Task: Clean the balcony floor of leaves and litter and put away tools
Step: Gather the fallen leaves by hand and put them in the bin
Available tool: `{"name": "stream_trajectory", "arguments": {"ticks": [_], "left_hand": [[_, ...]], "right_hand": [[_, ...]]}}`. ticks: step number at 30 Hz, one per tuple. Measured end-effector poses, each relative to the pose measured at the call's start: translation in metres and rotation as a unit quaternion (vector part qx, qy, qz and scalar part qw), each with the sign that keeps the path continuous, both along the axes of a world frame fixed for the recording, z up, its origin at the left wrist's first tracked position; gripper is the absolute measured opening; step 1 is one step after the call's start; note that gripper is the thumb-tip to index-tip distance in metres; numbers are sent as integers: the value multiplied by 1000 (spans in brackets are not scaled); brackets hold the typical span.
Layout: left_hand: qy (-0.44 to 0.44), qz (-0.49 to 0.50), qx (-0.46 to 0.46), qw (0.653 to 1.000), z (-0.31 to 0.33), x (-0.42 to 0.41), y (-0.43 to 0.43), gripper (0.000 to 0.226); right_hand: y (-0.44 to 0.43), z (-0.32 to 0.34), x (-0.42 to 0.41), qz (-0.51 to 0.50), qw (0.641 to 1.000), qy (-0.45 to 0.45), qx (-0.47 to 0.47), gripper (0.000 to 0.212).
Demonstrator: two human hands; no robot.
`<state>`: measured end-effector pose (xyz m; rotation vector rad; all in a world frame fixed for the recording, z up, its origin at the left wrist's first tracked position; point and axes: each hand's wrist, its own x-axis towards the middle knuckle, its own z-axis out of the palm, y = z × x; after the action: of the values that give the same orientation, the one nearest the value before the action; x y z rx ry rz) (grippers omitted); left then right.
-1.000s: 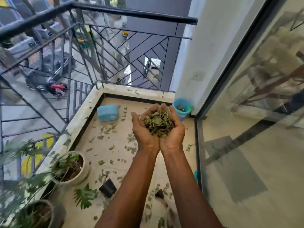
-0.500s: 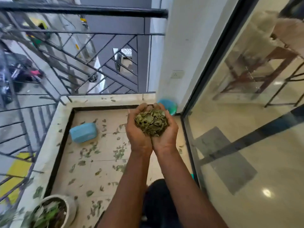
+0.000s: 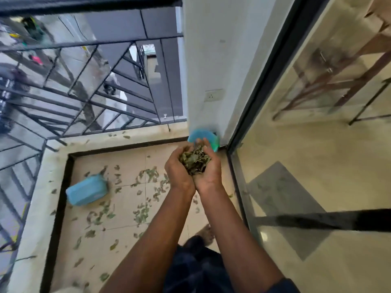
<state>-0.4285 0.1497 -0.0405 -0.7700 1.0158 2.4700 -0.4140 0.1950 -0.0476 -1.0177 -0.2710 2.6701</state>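
- Over the blue bin [image 3: 203, 134] in the far corner, what's held?
- Handful of leaves [image 3: 194, 160]. Left hand [image 3: 179, 172] and right hand [image 3: 209, 174] are cupped side by side, fingers [image 3: 208, 144] curled up round it, just above the bin.
- Progress?
- Partway, I'd say. Loose leaves [image 3: 140, 214] litter the balcony floor [image 3: 127, 159], and a blue container [image 3: 86, 192] lies tipped over near the kerb. No tools are in view to put away.

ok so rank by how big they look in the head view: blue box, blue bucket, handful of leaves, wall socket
1. blue box
2. handful of leaves and blue bucket: alike, bucket partly hidden
3. wall socket
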Motion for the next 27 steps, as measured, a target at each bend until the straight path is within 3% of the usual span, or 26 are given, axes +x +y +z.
{"name": "stream_trajectory", "arguments": {"ticks": [4, 11, 18, 21, 24, 27], "left_hand": [[-43, -31, 44, 998, -2, -32, 38, 13], [-66, -51, 41, 996, -43, -92, 79, 11], [-150, -90, -3, 985, -129, -169, 116, 25], [-192, -93, -29, 976, -174, -211, 130, 30], [-229, -107, -37, 967, -217, -245, 145, 45], [-255, -111, -69, 958, -266, -278, 163, 54]], "right_hand": [[37, -19, -30, -2, 1000, 0, -13, 16], [79, -66, -83, -39, 996, -61, -44, 20], [122, -134, -156, -51, 986, -155, -18, 37], [134, -175, -198, -46, 981, -186, -24, 17], [150, -222, -233, -37, 974, -220, -34, 26], [166, -271, -265, -29, 969, -240, -42, 22]]}}
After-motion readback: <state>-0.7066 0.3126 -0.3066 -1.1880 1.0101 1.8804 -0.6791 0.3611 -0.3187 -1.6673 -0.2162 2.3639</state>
